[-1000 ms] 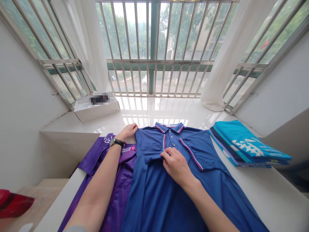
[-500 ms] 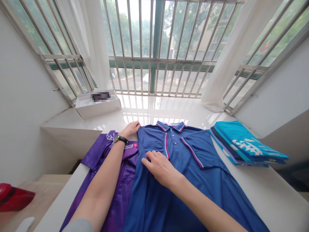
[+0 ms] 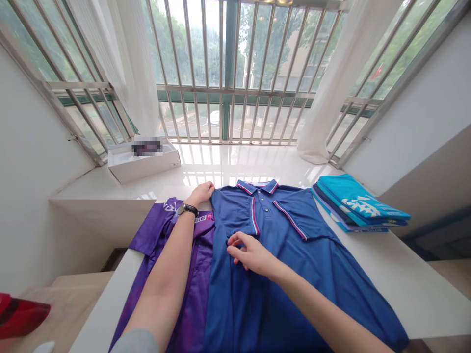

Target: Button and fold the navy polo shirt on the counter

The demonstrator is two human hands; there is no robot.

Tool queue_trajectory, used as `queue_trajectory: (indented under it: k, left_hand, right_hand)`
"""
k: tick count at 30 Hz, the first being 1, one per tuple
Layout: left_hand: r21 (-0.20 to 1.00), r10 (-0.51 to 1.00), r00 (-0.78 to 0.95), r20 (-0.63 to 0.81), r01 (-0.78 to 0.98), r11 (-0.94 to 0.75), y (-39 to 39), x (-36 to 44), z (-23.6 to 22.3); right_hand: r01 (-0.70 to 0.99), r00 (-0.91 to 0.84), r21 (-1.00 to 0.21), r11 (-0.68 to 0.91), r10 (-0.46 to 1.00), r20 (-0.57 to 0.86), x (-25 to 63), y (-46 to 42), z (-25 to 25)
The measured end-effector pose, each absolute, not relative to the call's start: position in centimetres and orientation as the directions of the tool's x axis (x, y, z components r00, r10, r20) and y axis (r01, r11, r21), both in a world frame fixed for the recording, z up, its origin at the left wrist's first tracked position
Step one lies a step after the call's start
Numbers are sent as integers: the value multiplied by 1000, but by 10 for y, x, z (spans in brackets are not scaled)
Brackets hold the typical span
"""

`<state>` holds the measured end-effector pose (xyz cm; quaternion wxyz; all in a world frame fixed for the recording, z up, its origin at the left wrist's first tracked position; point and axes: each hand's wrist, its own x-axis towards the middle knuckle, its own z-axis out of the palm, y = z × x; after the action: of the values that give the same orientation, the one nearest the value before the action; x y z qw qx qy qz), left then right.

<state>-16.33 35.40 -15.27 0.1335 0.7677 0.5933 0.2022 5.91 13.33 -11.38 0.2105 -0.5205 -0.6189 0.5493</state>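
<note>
The right hand (image 3: 250,252) sits low on the chest, fingers curled and thumb drawn in close, its fingertips (image 3: 231,250) against the cloth beside the sleeve's edge; whether they pinch a fold I cannot tell. The left hand (image 3: 200,193), with a black-strapped wristwatch (image 3: 187,210) above it, curves over the far shoulder edge, and I cannot tell if it grips or only presses. Beneath both lies a royal-blue polo shirt (image 3: 279,279), spread face up with its striped collar at the far end and both sleeves turned in across the front. Its body overlaps a purple printed jersey (image 3: 172,230) along the left. Both garments lie on a white tabletop (image 3: 405,279), the polo's hem reaching near the table's right edge. To the right, a strip of tabletop separates the polo from a stack of folded teal shirts (image 3: 362,203). Beyond, a white cardboard box (image 3: 143,166) stands on the glossy windowsill (image 3: 235,164).
</note>
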Motion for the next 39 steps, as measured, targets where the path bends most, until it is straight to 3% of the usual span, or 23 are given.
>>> queue_trajectory:
  k: [7, 11, 16, 21, 32, 36, 39]
  left_hand:
    - [450, 964, 214, 160, 853, -264, 357, -164, -156]
    - [452, 964, 211, 164, 852, -264, 357, -164, -156]
    - [470, 961, 212, 175, 840, -271, 359, -164, -158]
    - [504, 962, 196, 190, 822, -266, 360, -163, -160]
    - [534, 962, 161, 222, 805, -258, 360, -164, -158]
    - [535, 961, 159, 227, 804, -260, 359, -164, -156]
    - [534, 960, 148, 238, 805, -257, 358, -164, -156]
  right_hand:
    - [195, -503, -881, -430, 728, -466, 62, 120, -103]
    - [-156, -499, -771, -617, 723, -478, 59, 130, -107]
    - [-477, -465, -589, -652, 756, -461, 49, 132, -110]
    - [-478, -557, -616, -625, 759, -338, 42, 119, -109]
    - [-362, -606, -668, -650, 709, -362, 29, 127, -117]
    - [-462, -482, -639, -615, 779, -400, 26, 127, -117]
    - [-558, -494, -546, -625, 779, -387, 20, 124, -116]
